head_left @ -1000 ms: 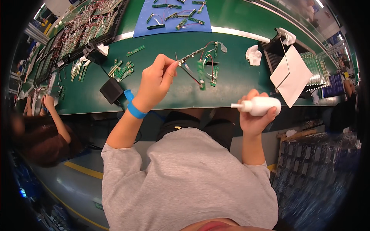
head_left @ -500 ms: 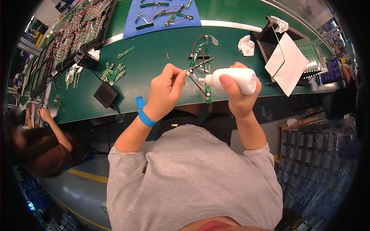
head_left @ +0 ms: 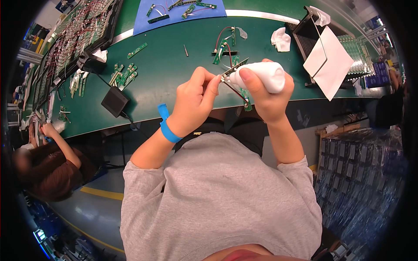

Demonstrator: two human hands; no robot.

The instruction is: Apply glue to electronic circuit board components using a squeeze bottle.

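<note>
Pinched between thumb and fingers of my left hand (head_left: 196,98) is the end of a narrow circuit board (head_left: 241,64) with wires. A blue strap (head_left: 166,126) circles that wrist. My right hand (head_left: 272,98) wraps round a white squeeze bottle (head_left: 267,76), tipped sideways so its nozzle points left. The nozzle meets the board's end near my left fingertips; whether it touches, I cannot tell. Dark wires run from there down to another green board (head_left: 247,102) near the table's front edge. More wired green boards (head_left: 221,51) lie just beyond my hands.
Loose green boards (head_left: 126,76) and a black adapter box (head_left: 115,102) lie to the left. A blue mat (head_left: 146,24) holds wired boards at the back. Crumpled white tissue (head_left: 281,40) and a black rack (head_left: 300,37) stand right. At far left, another person's arm (head_left: 65,145) reaches the table.
The bottle's nozzle has come up to the board at my left fingertips, where a gap showed before. My left hand has shifted slightly right, and the whole view has moved a little.
</note>
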